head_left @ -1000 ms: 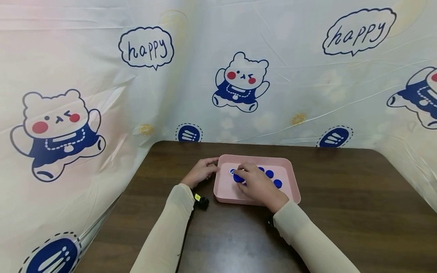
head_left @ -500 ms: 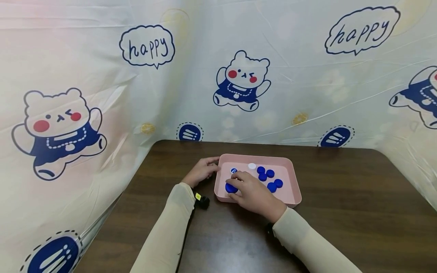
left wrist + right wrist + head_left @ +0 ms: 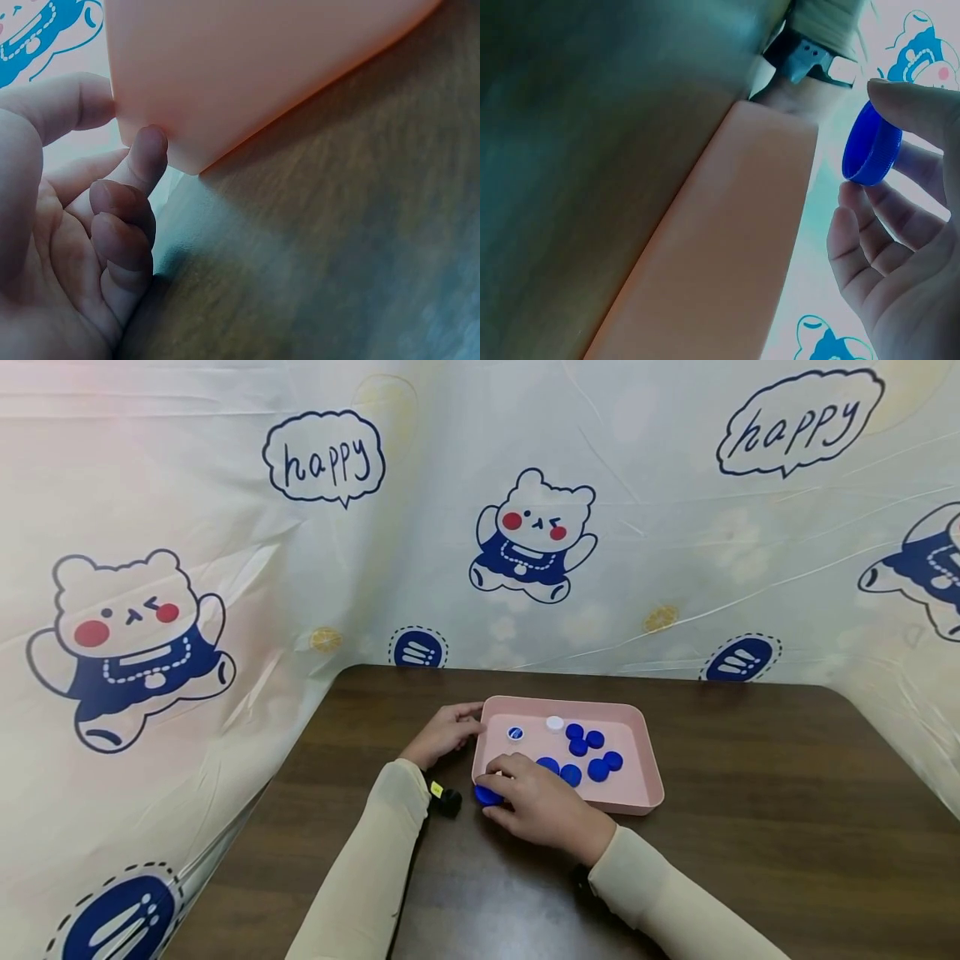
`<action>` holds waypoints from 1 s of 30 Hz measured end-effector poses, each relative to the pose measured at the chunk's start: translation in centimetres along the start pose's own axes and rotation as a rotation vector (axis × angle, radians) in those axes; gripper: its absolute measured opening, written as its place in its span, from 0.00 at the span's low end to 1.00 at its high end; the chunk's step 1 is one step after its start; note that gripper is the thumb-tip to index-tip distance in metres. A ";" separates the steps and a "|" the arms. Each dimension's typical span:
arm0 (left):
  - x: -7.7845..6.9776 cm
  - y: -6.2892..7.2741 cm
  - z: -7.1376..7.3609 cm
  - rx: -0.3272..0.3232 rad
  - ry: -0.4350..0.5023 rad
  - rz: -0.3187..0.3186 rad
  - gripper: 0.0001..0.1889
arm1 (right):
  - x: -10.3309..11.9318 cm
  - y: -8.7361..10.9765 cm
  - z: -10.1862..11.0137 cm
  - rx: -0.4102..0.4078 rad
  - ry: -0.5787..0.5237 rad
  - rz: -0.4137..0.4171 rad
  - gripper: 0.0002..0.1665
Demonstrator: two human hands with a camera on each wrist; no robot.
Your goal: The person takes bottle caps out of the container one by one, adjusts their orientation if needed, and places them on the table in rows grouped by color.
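A shallow pink tray (image 3: 633,789) stands on the dark wooden table. My left hand (image 3: 442,735) grips its back left corner, with fingertips (image 3: 150,146) against the outer wall in the left wrist view. Above the tray's front left corner, my right hand (image 3: 540,802) pinches a blue bottle cap (image 3: 873,142) between thumb and fingers; its ridged side shows in the right wrist view. Several blue caps (image 3: 597,770) lie in the tray, along with a white one (image 3: 554,724) and a blue-and-white one (image 3: 515,733). Part of a blue cap (image 3: 547,765) is covered by my right hand.
The wooden table (image 3: 787,827) extends around the tray on all sides. A printed curtain (image 3: 420,543) hangs behind its back edge. A small black device (image 3: 447,802) with a yellow tag sits by the left wrist.
My right hand has carried the blue cap from mid-tray toward the front left corner, uncovering more caps behind it. The left hand has stayed at the tray's corner.
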State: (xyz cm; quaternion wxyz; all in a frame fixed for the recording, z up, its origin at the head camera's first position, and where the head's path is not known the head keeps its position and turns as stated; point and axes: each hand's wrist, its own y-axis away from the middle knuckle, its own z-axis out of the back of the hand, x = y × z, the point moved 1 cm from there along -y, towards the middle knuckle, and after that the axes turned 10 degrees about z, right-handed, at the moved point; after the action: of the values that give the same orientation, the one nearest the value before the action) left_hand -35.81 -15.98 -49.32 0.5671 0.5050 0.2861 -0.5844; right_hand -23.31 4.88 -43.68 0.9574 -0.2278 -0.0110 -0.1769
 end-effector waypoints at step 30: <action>0.1 -0.2 0.2 -0.001 -0.011 0.018 0.27 | 2.0 -1.2 -1.0 0.224 -0.004 0.039 0.20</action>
State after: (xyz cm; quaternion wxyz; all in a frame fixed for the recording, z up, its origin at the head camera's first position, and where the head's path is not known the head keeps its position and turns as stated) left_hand -36.02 -16.12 -49.37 0.5742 0.5038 0.2788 -0.5821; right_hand -21.90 2.73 -43.85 0.9801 -0.1201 -0.0280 -0.1554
